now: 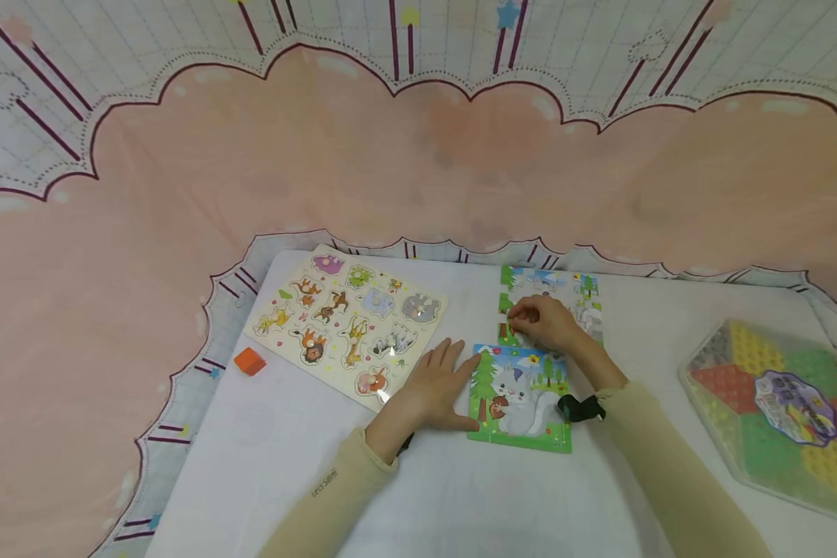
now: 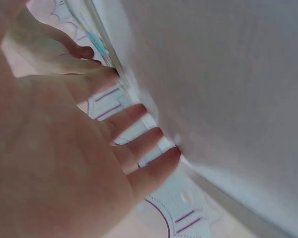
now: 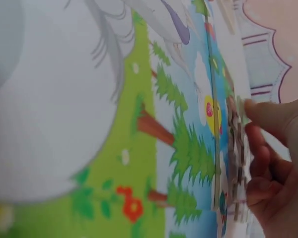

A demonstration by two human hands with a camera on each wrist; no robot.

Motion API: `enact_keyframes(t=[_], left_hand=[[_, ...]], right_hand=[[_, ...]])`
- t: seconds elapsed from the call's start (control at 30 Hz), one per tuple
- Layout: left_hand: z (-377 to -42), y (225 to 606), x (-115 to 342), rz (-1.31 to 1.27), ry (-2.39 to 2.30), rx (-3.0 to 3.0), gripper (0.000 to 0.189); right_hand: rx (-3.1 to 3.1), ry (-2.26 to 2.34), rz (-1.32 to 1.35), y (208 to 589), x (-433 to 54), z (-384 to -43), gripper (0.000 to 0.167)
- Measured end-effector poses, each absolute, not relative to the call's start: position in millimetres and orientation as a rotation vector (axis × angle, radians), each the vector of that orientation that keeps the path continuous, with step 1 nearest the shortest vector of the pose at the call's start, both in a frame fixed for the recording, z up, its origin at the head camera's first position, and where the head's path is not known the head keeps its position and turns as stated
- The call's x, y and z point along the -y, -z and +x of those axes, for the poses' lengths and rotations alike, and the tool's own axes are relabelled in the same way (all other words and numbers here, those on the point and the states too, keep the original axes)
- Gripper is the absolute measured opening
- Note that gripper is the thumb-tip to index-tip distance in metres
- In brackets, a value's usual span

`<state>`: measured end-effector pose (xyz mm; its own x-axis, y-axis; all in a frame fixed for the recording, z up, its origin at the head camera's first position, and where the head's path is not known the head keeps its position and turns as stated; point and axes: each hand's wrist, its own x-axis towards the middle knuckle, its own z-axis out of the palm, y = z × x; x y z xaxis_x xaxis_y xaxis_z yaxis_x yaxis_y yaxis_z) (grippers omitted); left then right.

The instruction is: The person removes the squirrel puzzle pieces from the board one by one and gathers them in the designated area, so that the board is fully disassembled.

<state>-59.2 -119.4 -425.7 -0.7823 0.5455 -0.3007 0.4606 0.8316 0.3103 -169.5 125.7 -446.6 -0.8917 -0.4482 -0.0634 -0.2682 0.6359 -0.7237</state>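
Note:
My left hand (image 1: 434,391) lies palm down with spread, straight fingers at the left edge of a squirrel picture puzzle (image 1: 523,411). In the left wrist view, the left fingers (image 2: 159,161) touch the white surface and hold nothing. Just beyond that picture is a second puzzle board (image 1: 587,287) with a pale squirrel scene. Over its near left part, my right hand (image 1: 547,322) has thumb and fingertips together. The right wrist view shows them pinching a thin, pale puzzle piece (image 3: 242,110); its print is hidden. Stacked puzzle pieces (image 3: 236,144) show edge-on below.
Left of the hands lies an animal peg board (image 1: 342,372), with an orange cube (image 1: 249,361) at its left. A clear box (image 1: 781,418) of coloured studded pieces stands at the right. All rest on a white table (image 1: 251,442) against a patterned pink cloth (image 1: 363,163).

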Motion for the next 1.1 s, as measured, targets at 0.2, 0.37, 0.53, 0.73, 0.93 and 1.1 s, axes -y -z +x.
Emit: enact_keyframes(t=[0.2, 0.37, 0.53, 0.73, 0.93, 1.1], left_hand=[[-58.7, 425.4, 123.7, 0.725, -0.333, -2.634, 0.095], [-62.6, 423.7, 128.0, 0.703, -0.321, -2.66, 0.094], [-64.8, 423.0, 130.5, 0.69, -0.307, -2.671, 0.094], [-66.9, 424.8, 129.5, 0.689, -0.278, -2.685, 0.094], [-68.1, 425.9, 128.3, 0.693, -0.282, -2.679, 0.094], [-69.9, 425.0, 126.7, 0.689, -0.298, -2.667, 0.093]], right_hand=[[-2.751, 1.125, -0.538, 441.6, -129.9, -159.9, 0.015], [-2.817, 0.874, -0.482, 432.8, -136.9, -153.5, 0.028], [-2.814, 0.707, -0.5, 434.7, -140.2, -148.0, 0.044], [-2.825, 0.695, -0.547, 437.2, -142.3, -147.7, 0.038], [-2.802, 0.743, -0.535, 436.7, -146.5, -145.5, 0.032], [-2.794, 0.788, -0.53, 439.4, -151.1, -144.9, 0.029]])
